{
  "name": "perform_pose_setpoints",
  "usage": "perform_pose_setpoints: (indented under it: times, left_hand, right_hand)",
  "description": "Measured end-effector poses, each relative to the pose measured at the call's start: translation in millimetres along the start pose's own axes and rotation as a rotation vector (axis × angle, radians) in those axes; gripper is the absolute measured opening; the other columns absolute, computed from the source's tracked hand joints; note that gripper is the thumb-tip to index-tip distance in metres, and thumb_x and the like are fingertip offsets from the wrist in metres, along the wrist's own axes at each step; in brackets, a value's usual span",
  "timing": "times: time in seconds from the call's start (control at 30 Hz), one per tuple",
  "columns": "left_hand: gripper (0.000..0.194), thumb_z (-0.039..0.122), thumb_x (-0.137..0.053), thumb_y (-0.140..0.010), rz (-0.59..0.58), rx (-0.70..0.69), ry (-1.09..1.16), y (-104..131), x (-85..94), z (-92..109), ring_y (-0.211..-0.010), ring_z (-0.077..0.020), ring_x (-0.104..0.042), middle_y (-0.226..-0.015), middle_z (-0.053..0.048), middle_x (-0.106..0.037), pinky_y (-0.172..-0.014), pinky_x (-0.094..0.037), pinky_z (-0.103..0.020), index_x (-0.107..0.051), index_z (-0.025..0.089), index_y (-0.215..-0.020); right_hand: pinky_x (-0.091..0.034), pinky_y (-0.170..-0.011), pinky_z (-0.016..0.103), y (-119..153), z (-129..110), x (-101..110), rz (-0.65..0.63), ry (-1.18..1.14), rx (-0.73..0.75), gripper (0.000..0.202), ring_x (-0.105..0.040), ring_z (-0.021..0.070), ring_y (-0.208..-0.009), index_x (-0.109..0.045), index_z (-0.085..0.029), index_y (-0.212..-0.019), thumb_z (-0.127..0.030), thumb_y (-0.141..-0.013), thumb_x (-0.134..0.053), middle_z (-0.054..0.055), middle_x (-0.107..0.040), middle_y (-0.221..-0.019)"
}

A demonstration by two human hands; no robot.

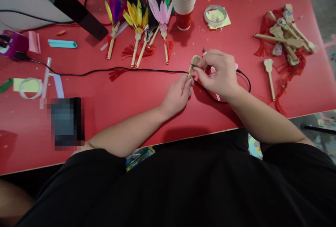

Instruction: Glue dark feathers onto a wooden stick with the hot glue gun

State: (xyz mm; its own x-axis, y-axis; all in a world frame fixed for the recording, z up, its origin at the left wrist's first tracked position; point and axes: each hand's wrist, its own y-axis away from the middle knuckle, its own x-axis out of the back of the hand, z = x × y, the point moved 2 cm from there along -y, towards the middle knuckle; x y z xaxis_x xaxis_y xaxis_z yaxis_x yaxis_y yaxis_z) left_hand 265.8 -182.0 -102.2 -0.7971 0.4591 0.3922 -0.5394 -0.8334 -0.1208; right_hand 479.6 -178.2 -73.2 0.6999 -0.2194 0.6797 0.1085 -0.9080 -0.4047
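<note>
My left hand (pixel 177 95) is closed round the lower part of a small wooden stick (pixel 194 62) with a wider, rounded top, held just above the red table. My right hand (pixel 219 73) pinches a thin dark piece (pixel 193 66) against the face of that wide top. Under my right hand, pink and red bits show in part; the rest of them is hidden. Left of the hands lie finished-looking wooden sticks with feathers, one with pink feathers (pixel 161 13), one with yellow feathers (pixel 138 15) and one with purple feathers (pixel 115 8).
Stacked paper cups (pixel 183 2) hold feathers at the back. A tape roll (pixel 215 16) stands right of them. Wooden sticks with red tassels (pixel 287 36) are piled at the right. A black cable (pixel 147 69) crosses the red table (pixel 126 104). A black box (pixel 75 9) stands back left.
</note>
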Motion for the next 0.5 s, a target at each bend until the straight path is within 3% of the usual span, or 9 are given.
perform_pose_setpoints:
  times: [0.1, 0.2, 0.37, 0.5]
  left_hand:
    - [0.059, 0.077, -0.037, -0.13, -0.003, 0.002, -0.007, -0.8, 0.2, 0.2, -0.071, -0.0219, -0.067, -0.078, -0.001, -0.067, -0.075, -0.052, -0.038, -0.058, 0.027, -0.106]
    - [0.063, 0.082, -0.038, -0.128, -0.005, 0.014, 0.052, -2.7, -0.3, -0.1, -0.068, -0.0202, -0.063, -0.075, 0.001, -0.065, -0.072, -0.051, -0.037, -0.057, 0.028, -0.104]
    - [0.065, 0.089, -0.046, -0.123, 0.018, 0.058, 0.219, -5.7, -2.8, -5.2, -0.059, -0.0183, -0.054, -0.069, 0.003, -0.059, -0.064, -0.044, -0.036, -0.056, 0.028, -0.102]
    - [0.064, 0.088, -0.05, -0.122, 0.037, 0.069, 0.23, -4.9, -3.1, -6.1, -0.06, -0.0183, -0.053, -0.069, 0.003, -0.058, -0.066, -0.042, -0.036, -0.057, 0.028, -0.101]
  right_hand:
    - [-0.072, -0.108, 0.06, -2.7, 8.2, -1.3, -0.008, -0.002, -0.042, 0.02, -0.082, 0.0371, -0.11, -0.074, -0.032, -0.097, -0.039, -0.11, -0.087, 0.008, -0.08, -0.097]
    - [-0.073, -0.106, 0.06, -4.6, 13.3, -0.4, 0.01, -0.06, -0.053, 0.022, -0.081, 0.0361, -0.106, -0.076, -0.033, -0.097, -0.044, -0.111, -0.088, 0.008, -0.08, -0.098]
    - [-0.074, -0.102, 0.059, -4.9, 9.0, 6.8, 0.079, -0.123, -0.078, 0.021, -0.08, 0.037, -0.106, -0.08, -0.035, -0.105, -0.053, -0.112, -0.087, 0.009, -0.079, -0.097]
    - [-0.074, -0.104, 0.06, -5.6, 4.7, 7.2, 0.038, -0.122, -0.059, 0.02, -0.08, 0.0381, -0.109, -0.082, -0.035, -0.109, -0.053, -0.11, -0.089, 0.009, -0.08, -0.098]
